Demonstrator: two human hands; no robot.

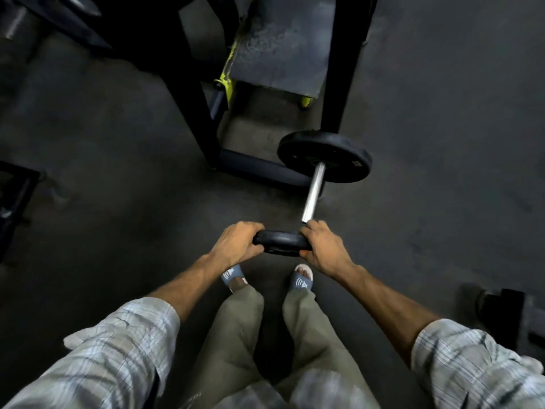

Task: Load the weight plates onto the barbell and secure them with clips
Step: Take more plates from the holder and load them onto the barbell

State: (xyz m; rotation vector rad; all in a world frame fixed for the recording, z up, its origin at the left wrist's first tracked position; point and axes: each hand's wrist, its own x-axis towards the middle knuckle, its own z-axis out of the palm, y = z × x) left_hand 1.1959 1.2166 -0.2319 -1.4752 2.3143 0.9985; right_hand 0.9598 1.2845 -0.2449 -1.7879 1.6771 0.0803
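near end of barbell (pixel 314 191) hidden behind near plate (pixel 281 242), left hand (pixel 236 242), right hand (pixel 323 246). far plate (pixel 324 156) label too small to read. rack (pixel 345 63) cut off up top. dark lump (pixel 501 311) at right edge, too blurry.

The floor (pixel 442 143) is dark, matte and scuffed, with paler worn patches. A black rack frame (pixel 203 119) stands on it, its base bar (pixel 259 169) lying flat along the ground. Inside the frame sits a grey platform (pixel 283 45) with chipped yellow paint along its left edge. The far weight plate (pixel 339 149) rests on the floor just beside the base bar, and the barbell (pixel 315 191) shaft rises from it toward the camera. Two feet in grey sandals (pixel 233 276) stand near the lower middle. Dark equipment (pixel 507 314) sits at the right edge, and another black frame (pixel 14 199) at the left.
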